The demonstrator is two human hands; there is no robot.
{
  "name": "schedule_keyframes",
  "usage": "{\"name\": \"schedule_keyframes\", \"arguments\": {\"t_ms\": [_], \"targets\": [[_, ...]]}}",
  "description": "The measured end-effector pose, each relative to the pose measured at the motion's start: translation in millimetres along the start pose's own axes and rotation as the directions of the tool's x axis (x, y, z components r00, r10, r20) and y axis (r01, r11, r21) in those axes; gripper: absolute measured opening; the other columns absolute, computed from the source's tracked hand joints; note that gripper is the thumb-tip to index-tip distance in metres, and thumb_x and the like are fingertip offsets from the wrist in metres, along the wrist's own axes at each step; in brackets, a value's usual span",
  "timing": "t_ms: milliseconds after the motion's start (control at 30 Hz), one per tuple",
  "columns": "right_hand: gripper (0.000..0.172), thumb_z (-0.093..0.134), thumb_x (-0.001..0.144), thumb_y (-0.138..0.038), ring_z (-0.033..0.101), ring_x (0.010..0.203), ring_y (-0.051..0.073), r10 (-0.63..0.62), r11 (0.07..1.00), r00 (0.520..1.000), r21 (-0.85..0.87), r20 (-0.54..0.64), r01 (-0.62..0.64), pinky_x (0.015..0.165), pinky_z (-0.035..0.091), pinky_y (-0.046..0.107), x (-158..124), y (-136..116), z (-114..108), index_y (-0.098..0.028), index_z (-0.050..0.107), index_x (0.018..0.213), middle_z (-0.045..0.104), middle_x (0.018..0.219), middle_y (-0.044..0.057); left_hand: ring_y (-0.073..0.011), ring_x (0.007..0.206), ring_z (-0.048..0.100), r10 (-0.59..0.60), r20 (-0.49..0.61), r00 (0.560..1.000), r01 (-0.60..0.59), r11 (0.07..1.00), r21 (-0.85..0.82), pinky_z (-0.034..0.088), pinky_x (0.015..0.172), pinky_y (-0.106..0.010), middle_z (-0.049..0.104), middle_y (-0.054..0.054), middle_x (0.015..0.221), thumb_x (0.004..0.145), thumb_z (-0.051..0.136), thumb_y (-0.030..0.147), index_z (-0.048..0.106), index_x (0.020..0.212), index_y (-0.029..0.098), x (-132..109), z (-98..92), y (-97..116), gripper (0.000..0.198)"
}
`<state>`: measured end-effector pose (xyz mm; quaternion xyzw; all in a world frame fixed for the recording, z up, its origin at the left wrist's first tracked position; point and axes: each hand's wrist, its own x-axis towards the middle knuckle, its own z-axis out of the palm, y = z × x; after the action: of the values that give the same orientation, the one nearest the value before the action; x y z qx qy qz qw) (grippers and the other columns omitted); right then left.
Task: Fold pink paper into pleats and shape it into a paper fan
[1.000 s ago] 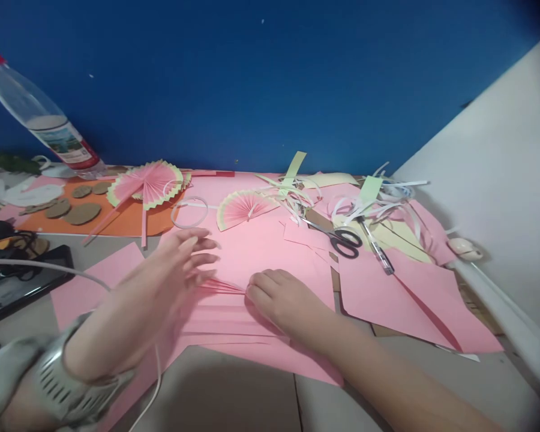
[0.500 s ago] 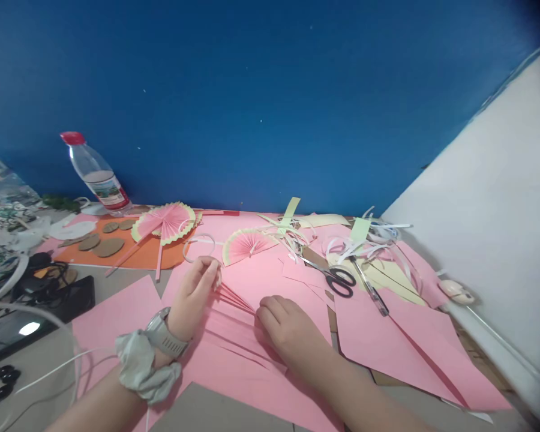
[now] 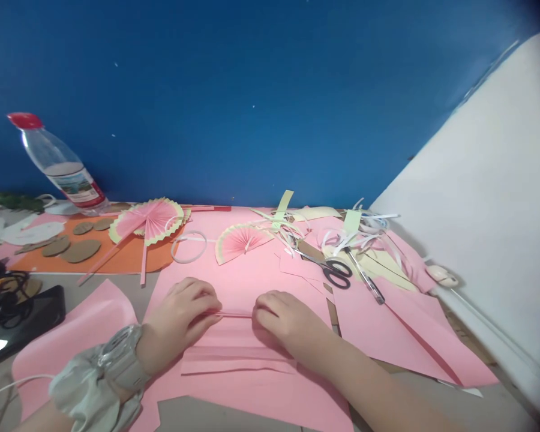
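Down at the table, I've got both hands on the pleated pink paper [image 3: 237, 354], which lies right in front of the person on top of a larger pink sheet [image 3: 252, 393]. The left hand [image 3: 182, 318] pinches one end of a narrow fold, and over at the other end the right hand [image 3: 292, 327] has its fingers curled and closed on it. Just beyond, I see a small fan [image 3: 236, 243]; off to the right, scissors [image 3: 327, 264] beside a pen [image 3: 365, 276].
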<state>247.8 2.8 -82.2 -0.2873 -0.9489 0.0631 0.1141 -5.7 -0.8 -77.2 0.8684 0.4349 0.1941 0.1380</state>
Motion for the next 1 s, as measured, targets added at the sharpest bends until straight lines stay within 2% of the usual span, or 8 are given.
{"name": "schedule_keyframes", "arguments": {"t_ms": [100, 200, 433, 533, 667, 800, 900, 1000], "targets": [[0.016, 0.049, 0.082, -0.005, 0.051, 0.084, 0.017, 0.061, 0.997, 0.998, 0.041, 0.018, -0.062, 0.075, 0.043, 0.031, 0, 4, -3, -0.016, 0.057, 0.091, 0.059, 0.095, 0.007, -0.0182, 0.089, 0.050, 0.030, 0.013, 0.999, -0.031, 0.999, 0.043, 0.041, 0.083, -0.036, 0.060, -0.004, 0.088, 0.090, 0.047, 0.023, 0.062, 0.085, 0.019, 0, -0.9, 3, 0.016], [0.012, 0.047, 0.088, -0.010, 0.052, 0.079, 0.016, 0.113, 0.993, 0.993, 0.047, -0.028, -0.112, 0.072, 0.043, 0.030, -1, 4, -3, -0.015, 0.057, 0.088, 0.059, 0.088, 0.006, -0.0191, 0.089, 0.049, 0.032, 0.014, 0.999, -0.033, 0.997, 0.073, 0.039, 0.083, -0.039, 0.058, -0.004, 0.086, 0.090, 0.047, 0.025, 0.062, 0.086, 0.020, 0, -2.1, 6, 0.016], [0.016, 0.041, 0.090, -0.011, 0.052, 0.071, 0.017, -0.040, 0.998, 0.984, -0.062, -0.174, 0.030, 0.072, 0.040, 0.031, -4, -2, -4, -0.015, 0.056, 0.087, 0.063, 0.078, 0.006, -0.0180, 0.084, 0.052, 0.151, 0.056, 0.987, -0.158, 0.973, 0.169, 0.040, 0.080, -0.035, 0.062, -0.004, 0.086, 0.091, 0.044, 0.024, 0.060, 0.087, 0.019, -2, -6.9, 7, 0.017], [0.012, 0.044, 0.090, -0.017, 0.052, 0.068, 0.016, 0.031, 0.999, 0.984, -0.025, -0.173, -0.036, 0.070, 0.039, 0.031, -2, -7, -9, -0.015, 0.055, 0.089, 0.063, 0.075, 0.005, -0.0160, 0.070, 0.054, 0.227, 0.050, 0.973, -0.232, 0.940, 0.251, 0.041, 0.069, -0.032, 0.062, -0.003, 0.076, 0.091, 0.042, 0.019, 0.057, 0.087, 0.017, -3, -11.3, 7, 0.016], [0.024, 0.043, 0.093, -0.038, 0.057, 0.073, 0.017, 0.203, 0.964, 0.978, 0.165, 0.038, -0.207, 0.072, 0.039, 0.032, 1, -14, -22, -0.017, 0.056, 0.097, 0.064, 0.078, 0.004, -0.0150, 0.062, 0.053, 0.404, 0.045, 0.914, -0.389, 0.837, 0.385, 0.040, 0.066, -0.032, 0.061, 0.000, 0.068, 0.088, 0.041, 0.010, 0.055, 0.091, 0.018, -4, -14.2, 12, 0.017], [0.042, 0.023, 0.099, -0.040, 0.047, 0.059, 0.012, 0.255, 0.841, 0.912, 0.393, 0.320, -0.373, 0.059, 0.035, 0.025, 4, -21, -42, -0.020, 0.047, 0.070, 0.052, 0.063, -0.003, -0.0137, 0.064, 0.055, 0.490, 0.002, 0.872, -0.441, 0.784, 0.437, 0.042, 0.069, -0.032, 0.065, -0.001, 0.075, 0.086, 0.044, 0.006, 0.055, 0.097, 0.019, -7, -15.1, 17, 0.020], [0.043, 0.025, 0.097, -0.046, 0.041, 0.056, 0.010, 0.217, 0.708, 0.832, 0.504, 0.511, -0.494, 0.054, 0.032, 0.023, 4, -20, -54, -0.020, 0.037, 0.065, 0.043, 0.060, -0.004, -0.0124, 0.063, 0.056, 0.555, -0.015, 0.832, -0.486, 0.741, 0.464, 0.044, 0.069, -0.032, 0.068, 0.000, 0.077, 0.084, 0.047, 0.007, 0.057, 0.095, 0.020, -9, -17.1, 23, 0.020], [0.044, 0.025, 0.095, -0.050, 0.036, 0.057, 0.010, 0.135, 0.616, 0.776, 0.561, 0.617, -0.553, 0.055, 0.032, 0.024, 3, -13, -60, -0.020, 0.032, 0.064, 0.037, 0.060, -0.004, -0.0120, 0.062, 0.058, 0.602, -0.072, 0.795, -0.514, 0.732, 0.448, 0.047, 0.068, -0.032, 0.070, 0.002, 0.076, 0.082, 0.052, 0.008, 0.060, 0.090, 0.021, -8, -18.5, 31, 0.016]]}}
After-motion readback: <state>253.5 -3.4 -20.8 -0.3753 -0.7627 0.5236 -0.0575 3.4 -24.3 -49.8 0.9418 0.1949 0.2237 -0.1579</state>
